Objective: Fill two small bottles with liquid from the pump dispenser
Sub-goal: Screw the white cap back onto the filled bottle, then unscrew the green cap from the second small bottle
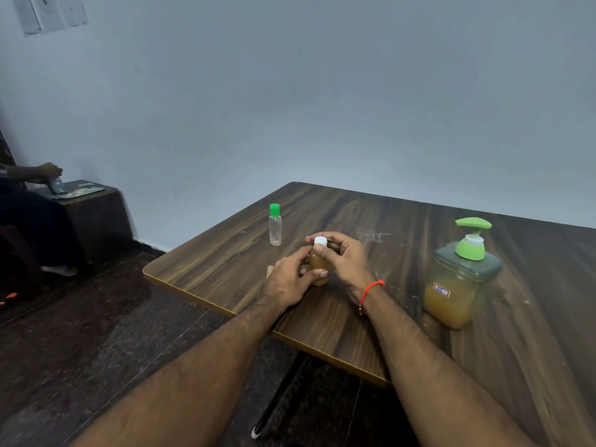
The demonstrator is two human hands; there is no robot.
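Observation:
A small bottle (pixel 317 264) holding amber liquid stands on the wooden table (pixel 371 317) near its left front edge. My left hand (pixel 288 282) wraps around the bottle's body. My right hand (pixel 343 256) pinches the bottle's white cap (pixel 320 241) from above. A second small clear bottle (pixel 275 225) with a green cap stands upright and looks empty, just behind and to the left of my hands. The pump dispenser (pixel 459 279), a clear jar partly full of amber liquid with a green pump head, stands at the right.
A grey wall runs behind the table. At the far left another person's hand (pixel 48 171) rests over a dark low cabinet (pixel 93 214) with papers on it. Dark stone floor lies left of and below the table; a table leg (pixel 277 398) shows underneath.

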